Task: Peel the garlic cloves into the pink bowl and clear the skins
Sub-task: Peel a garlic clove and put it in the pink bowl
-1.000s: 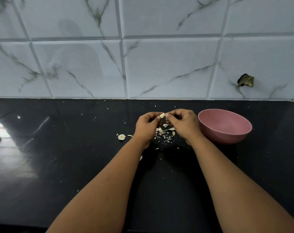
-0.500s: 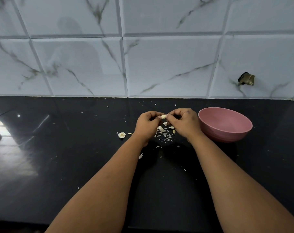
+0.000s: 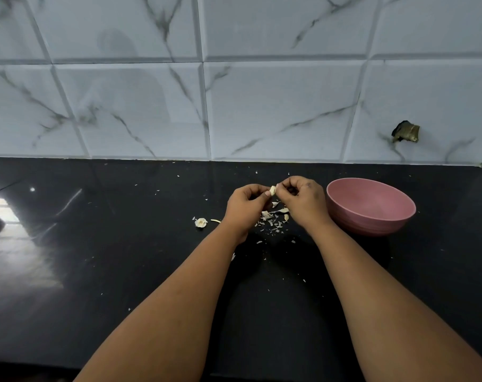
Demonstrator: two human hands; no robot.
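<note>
Between the two raised hands, a pale garlic clove (image 3: 273, 190) is pinched from both sides: the left hand (image 3: 246, 206) holds it with curled fingers and thumb at its left end, and the right hand (image 3: 303, 198) grips its right end the same way, fingertips bent in toward the palm. The clove is small in the head view, so whether skin clings to it is hard to say. Both hands hover above the black countertop (image 3: 110, 257) rather than resting on it.

Directly under the hands — mostly below the gap between them — lies a scatter of garlic skins (image 3: 273, 220), thin whitish flakes and a few larger curled pieces. More tiny flecks are strewn farther from the hands in all directions. Just left of the left hand sits a garlic root end (image 3: 201, 222), with a thin sliver beside it.

Just beside the right hand, on its outer side, stands the pink bowl (image 3: 372, 213) — upright on the counter, its visible inner wall bare. Beyond the hands rises a marbled tile wall (image 3: 262, 106), with a small brass fitting (image 3: 406, 132) above the bowl.
</note>
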